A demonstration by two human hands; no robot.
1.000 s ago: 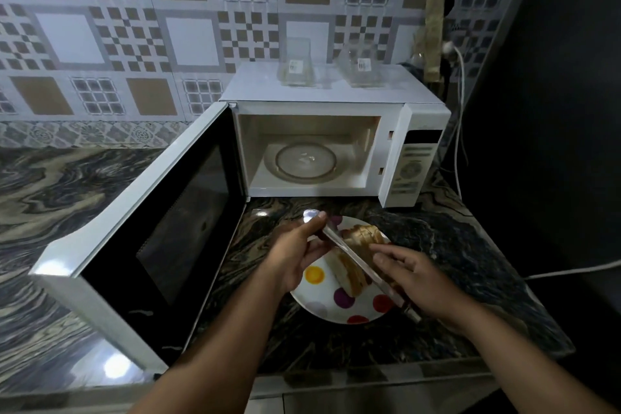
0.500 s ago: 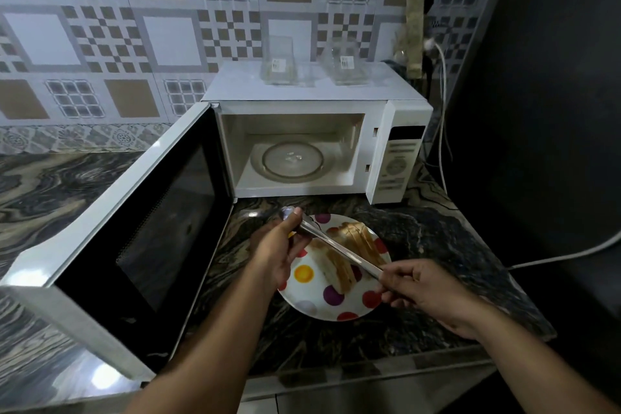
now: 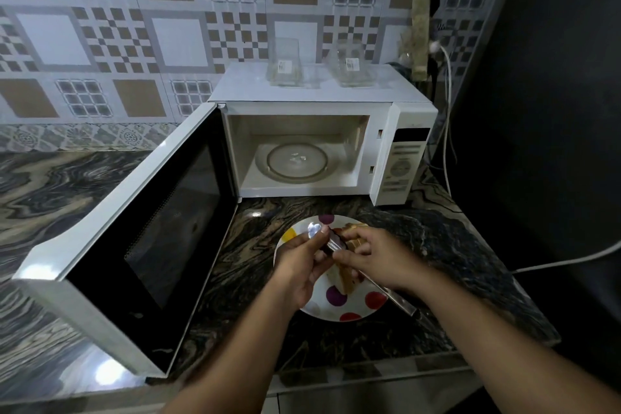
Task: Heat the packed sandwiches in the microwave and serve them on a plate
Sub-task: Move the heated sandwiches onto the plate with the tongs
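Note:
A white plate with coloured dots (image 3: 349, 314) lies on the counter in front of the open microwave (image 3: 400, 158). Toasted sandwich halves (image 3: 341, 281) rest on the plate, partly hidden by my hands. Metal tongs (image 3: 398, 301) slant across the plate, above the sandwiches. My left hand (image 3: 299, 267) pinches their shiny upper end. My right hand (image 3: 378, 254) grips the tongs near the middle, close to my left fingers. The microwave's glass turntable (image 3: 297, 160) has nothing on it.
The microwave door (image 3: 161, 232) swings out wide to the left over the marble counter (image 3: 453, 245). Two clear, empty-looking plastic packs (image 3: 284, 64) stand on top of the microwave. A white cable (image 3: 571, 260) and a dark wall are to the right.
My right hand has slid up along the tongs toward my left hand, so both hands now meet over the plate. The view has tilted down slightly.

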